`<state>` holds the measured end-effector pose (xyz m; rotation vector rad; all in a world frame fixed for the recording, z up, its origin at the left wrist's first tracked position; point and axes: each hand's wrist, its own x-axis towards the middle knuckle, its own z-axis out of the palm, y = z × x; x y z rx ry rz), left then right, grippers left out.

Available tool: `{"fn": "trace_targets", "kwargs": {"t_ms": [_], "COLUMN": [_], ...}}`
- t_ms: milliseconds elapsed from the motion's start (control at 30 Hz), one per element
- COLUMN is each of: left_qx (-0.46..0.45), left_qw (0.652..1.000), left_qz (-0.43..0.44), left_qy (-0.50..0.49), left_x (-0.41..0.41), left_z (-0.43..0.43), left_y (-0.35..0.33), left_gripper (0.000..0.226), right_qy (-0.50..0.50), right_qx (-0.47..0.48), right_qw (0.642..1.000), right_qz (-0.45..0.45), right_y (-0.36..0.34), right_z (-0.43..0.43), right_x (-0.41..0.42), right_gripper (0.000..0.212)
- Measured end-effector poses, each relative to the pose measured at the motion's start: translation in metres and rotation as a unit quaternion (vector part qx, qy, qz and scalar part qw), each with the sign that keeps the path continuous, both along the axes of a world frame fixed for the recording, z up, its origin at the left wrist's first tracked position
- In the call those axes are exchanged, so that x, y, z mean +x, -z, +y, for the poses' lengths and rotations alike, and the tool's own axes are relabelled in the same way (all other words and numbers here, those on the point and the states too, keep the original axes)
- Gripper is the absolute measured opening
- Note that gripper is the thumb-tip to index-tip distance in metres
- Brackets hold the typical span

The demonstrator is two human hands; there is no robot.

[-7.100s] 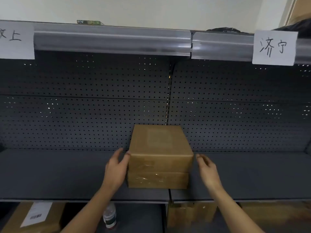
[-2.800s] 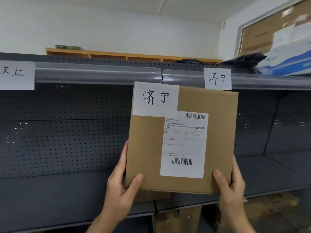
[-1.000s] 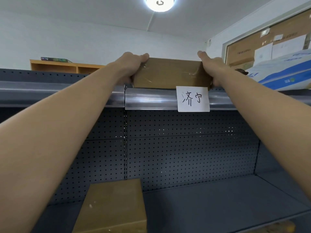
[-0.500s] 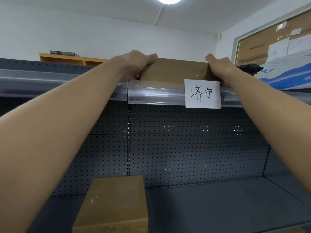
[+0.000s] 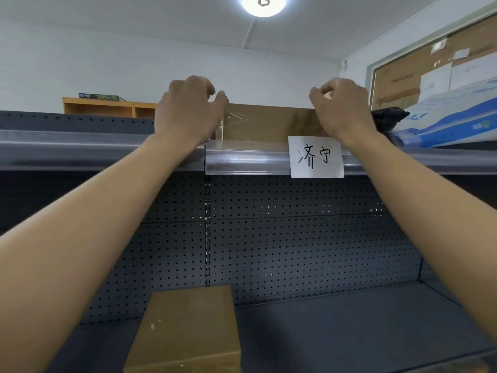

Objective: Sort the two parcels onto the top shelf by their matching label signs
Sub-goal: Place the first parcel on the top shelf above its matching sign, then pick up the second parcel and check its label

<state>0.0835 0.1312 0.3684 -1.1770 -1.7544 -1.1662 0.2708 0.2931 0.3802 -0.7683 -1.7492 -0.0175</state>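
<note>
A brown taped parcel (image 5: 269,122) lies on the top shelf (image 5: 107,149), just behind and left of the white paper sign (image 5: 316,156) with two handwritten characters. My left hand (image 5: 188,109) hovers at the parcel's upper left corner, its fingers loosely curled and off the cardboard. My right hand (image 5: 338,109) is at the upper right corner, also lifted and holding nothing. A second brown parcel (image 5: 188,327) rests on the middle shelf (image 5: 336,327) below my left forearm; no label shows on it from here.
On the top shelf, right of the parcel, lie a black bag (image 5: 387,118) and a blue-and-white package (image 5: 446,117). A wooden cabinet (image 5: 107,106) stands behind the shelf at the left. Dark pegboard (image 5: 295,238) backs the shelves.
Both hands have let go of the parcel's sides and lifted to its top corners. The parcel now rests on the top shelf by the sign.
</note>
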Motion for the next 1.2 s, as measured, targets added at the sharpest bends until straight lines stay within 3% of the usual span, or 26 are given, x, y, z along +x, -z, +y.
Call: {"fn": "trace_targets", "kwargs": {"t_ms": [67, 167, 267, 367, 433, 533, 700, 900, 1000, 1100, 1200], "left_qx": [0.041, 0.083, 0.097, 0.059, 0.009, -0.088, -0.208, -0.187, -0.168, -0.157, -0.130], "left_qw": [0.998, 0.988, 0.980, 0.981, 0.988, 0.992, 0.942, 0.844, 0.801, 0.781, 0.785], "left_qz": [0.046, 0.119, 0.157, 0.149, 0.106, -0.005, -0.257, -0.500, -0.571, -0.601, -0.604], "left_qy": [0.023, 0.052, 0.079, 0.106, 0.112, 0.086, 0.059, 0.057, 0.062, 0.063, 0.047], "left_x": [0.005, 0.004, 0.003, -0.001, -0.011, -0.031, -0.070, -0.093, -0.099, -0.102, -0.099], "left_z": [-0.018, -0.045, -0.073, -0.096, -0.107, -0.117, -0.128, -0.119, -0.108, -0.097, -0.090], "left_y": [0.010, 0.036, 0.077, 0.134, 0.180, 0.255, 0.367, 0.429, 0.443, 0.447, 0.447], "left_gripper": [0.043, 0.037, 0.028, 0.023, 0.023, 0.024, 0.032, 0.053, 0.071, 0.068, 0.053], "right_qy": [0.044, -0.029, -0.126, -0.198, -0.221, -0.229, -0.201, -0.163, -0.153, -0.170, -0.174], "right_qx": [0.090, 0.159, 0.186, 0.161, 0.117, -0.031, -0.247, -0.469, -0.534, -0.589, -0.610], "right_qw": [0.995, 0.986, 0.973, 0.967, 0.968, 0.970, 0.937, 0.855, 0.818, 0.784, 0.770], "right_qz": [-0.007, 0.031, 0.059, 0.025, -0.006, -0.072, -0.146, -0.148, -0.149, -0.093, -0.066], "right_y": [0.010, 0.037, 0.083, 0.144, 0.188, 0.252, 0.358, 0.429, 0.447, 0.452, 0.456], "right_z": [-0.023, -0.058, -0.090, -0.114, -0.118, -0.117, -0.102, -0.090, -0.087, -0.087, -0.089], "right_x": [0.003, 0.009, 0.009, 0.001, -0.007, -0.023, -0.051, -0.083, -0.096, -0.104, -0.108], "right_gripper": [0.043, 0.036, 0.026, 0.017, 0.016, 0.016, 0.030, 0.062, 0.063, 0.060, 0.057]}}
